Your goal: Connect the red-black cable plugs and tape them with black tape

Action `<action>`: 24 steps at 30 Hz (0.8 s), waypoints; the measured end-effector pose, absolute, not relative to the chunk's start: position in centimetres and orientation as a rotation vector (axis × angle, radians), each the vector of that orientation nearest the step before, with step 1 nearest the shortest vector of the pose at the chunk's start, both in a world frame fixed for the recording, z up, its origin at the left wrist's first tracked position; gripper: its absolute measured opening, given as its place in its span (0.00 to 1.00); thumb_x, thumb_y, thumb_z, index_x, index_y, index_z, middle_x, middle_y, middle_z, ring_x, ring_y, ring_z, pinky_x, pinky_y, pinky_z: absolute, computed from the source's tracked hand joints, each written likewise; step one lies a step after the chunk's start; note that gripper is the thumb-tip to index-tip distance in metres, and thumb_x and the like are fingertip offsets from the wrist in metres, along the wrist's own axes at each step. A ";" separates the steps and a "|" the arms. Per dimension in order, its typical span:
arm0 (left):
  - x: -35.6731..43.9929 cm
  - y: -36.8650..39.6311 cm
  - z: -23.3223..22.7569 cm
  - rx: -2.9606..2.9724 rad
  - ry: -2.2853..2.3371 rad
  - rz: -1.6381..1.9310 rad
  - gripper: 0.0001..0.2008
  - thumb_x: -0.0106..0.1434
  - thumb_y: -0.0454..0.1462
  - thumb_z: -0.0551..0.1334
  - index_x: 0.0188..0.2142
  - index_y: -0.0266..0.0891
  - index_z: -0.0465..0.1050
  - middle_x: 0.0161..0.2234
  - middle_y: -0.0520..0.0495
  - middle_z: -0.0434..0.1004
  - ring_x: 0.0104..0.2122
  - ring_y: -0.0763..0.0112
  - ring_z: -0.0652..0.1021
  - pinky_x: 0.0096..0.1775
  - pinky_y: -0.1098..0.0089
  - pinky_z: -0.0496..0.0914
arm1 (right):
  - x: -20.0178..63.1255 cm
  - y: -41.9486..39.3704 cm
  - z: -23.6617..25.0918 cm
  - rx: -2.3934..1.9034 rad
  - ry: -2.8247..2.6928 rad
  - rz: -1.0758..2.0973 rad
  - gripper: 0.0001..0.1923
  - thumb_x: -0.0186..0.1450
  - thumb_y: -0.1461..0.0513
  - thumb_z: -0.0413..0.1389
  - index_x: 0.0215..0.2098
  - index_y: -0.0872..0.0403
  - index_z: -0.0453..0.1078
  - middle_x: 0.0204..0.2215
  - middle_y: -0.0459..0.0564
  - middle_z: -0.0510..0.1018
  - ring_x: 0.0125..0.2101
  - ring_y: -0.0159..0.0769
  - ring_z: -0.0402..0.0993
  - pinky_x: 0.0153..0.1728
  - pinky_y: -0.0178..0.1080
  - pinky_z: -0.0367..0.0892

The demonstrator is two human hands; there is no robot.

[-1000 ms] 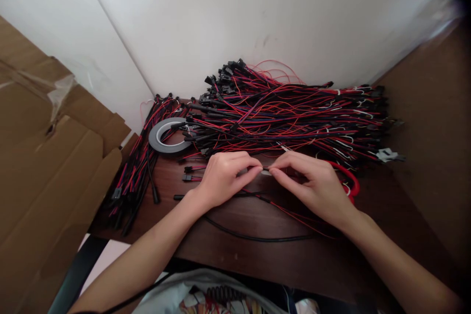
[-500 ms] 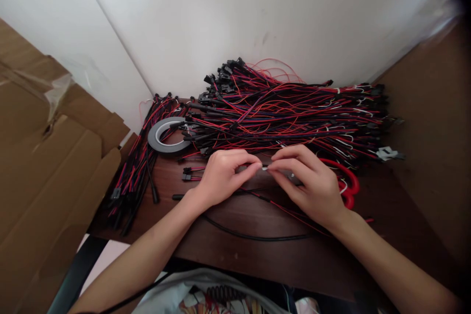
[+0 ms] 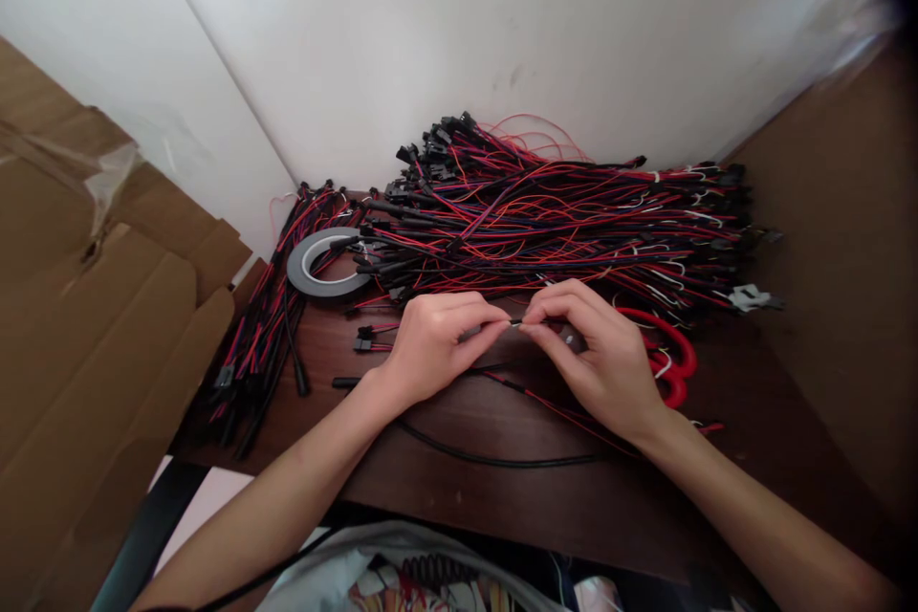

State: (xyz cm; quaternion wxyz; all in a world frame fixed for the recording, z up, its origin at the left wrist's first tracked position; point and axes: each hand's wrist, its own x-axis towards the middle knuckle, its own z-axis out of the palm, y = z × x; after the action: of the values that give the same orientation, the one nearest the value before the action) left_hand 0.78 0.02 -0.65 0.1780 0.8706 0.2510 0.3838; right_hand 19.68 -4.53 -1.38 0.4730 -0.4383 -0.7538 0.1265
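Note:
My left hand (image 3: 446, 344) is closed in a pinch on one end of a thin black wire (image 3: 515, 322). Facing it, my right hand (image 3: 599, 359) has thumb and fingertips pressed together at the wire's other end. Only a short stretch of the wire shows between the fingertips, with a small pale bit at it; the fingers cover the rest. Below the hands, a black cable (image 3: 488, 456) and thin red-and-black wires (image 3: 527, 391) lie on the brown table (image 3: 459, 507). Beside my right hand are red scissor handles (image 3: 685, 349), partly hidden.
A large heap of red and black wires with connectors (image 3: 545, 220) lies along the wall. At left are a smaller wire bundle (image 3: 269, 316) and a grey tape roll (image 3: 305, 282). Cardboard boxes (image 3: 86, 354) flank the left side, and a brown panel (image 3: 832, 268) stands at right.
My right hand's fingers have drawn closer together, its thumb and fingertips now pinching at the wire. My left hand has hardly moved.

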 end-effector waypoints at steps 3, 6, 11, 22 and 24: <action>0.8 0.1 -0.8 2.505 0.705 1.097 0.09 0.67 0.34 0.59 0.35 0.34 0.77 0.27 0.46 0.78 0.26 0.75 0.75 0.30 0.75 0.67 | 19.6 -4.5 -1.3 -1.090 -1.816 0.343 0.05 0.66 0.67 0.55 0.34 0.51 0.68 0.31 0.48 0.74 0.34 0.37 0.72 0.34 0.40 0.68; 0.9 0.0 -0.7 2.503 0.723 1.104 0.10 0.67 0.34 0.58 0.34 0.35 0.77 0.27 0.47 0.78 0.25 0.76 0.75 0.30 0.75 0.67 | 19.5 -4.6 -1.1 -1.128 -1.764 0.377 0.04 0.65 0.66 0.57 0.32 0.51 0.69 0.29 0.47 0.74 0.31 0.36 0.72 0.31 0.39 0.67; 1.2 -0.4 -0.6 2.464 0.751 1.169 0.07 0.65 0.34 0.60 0.35 0.35 0.77 0.24 0.50 0.76 0.24 0.77 0.73 0.29 0.76 0.67 | 19.3 -4.9 -1.4 -1.171 -1.624 0.509 0.05 0.63 0.65 0.59 0.37 0.51 0.69 0.28 0.45 0.74 0.27 0.33 0.71 0.26 0.36 0.67; 1.2 -0.5 -0.2 2.348 0.767 1.195 0.07 0.64 0.34 0.61 0.32 0.36 0.77 0.22 0.51 0.73 0.23 0.77 0.72 0.28 0.76 0.66 | 19.7 -4.7 -1.6 -0.965 -1.864 0.144 0.09 0.64 0.70 0.56 0.34 0.50 0.64 0.31 0.47 0.73 0.30 0.33 0.72 0.28 0.37 0.69; 1.2 -0.5 -0.1 2.324 0.764 1.187 0.07 0.64 0.34 0.61 0.31 0.36 0.78 0.22 0.51 0.74 0.23 0.76 0.72 0.28 0.75 0.66 | 19.8 -4.8 -1.7 -0.947 -1.917 0.019 0.09 0.64 0.71 0.55 0.35 0.49 0.67 0.31 0.48 0.73 0.29 0.33 0.72 0.28 0.37 0.69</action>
State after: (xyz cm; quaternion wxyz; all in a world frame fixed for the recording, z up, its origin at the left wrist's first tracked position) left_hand 1.21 -0.48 -0.11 0.2097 0.8356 0.2749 0.4269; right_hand 19.78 -4.75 -1.68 0.4811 -0.3883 -0.7860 0.0078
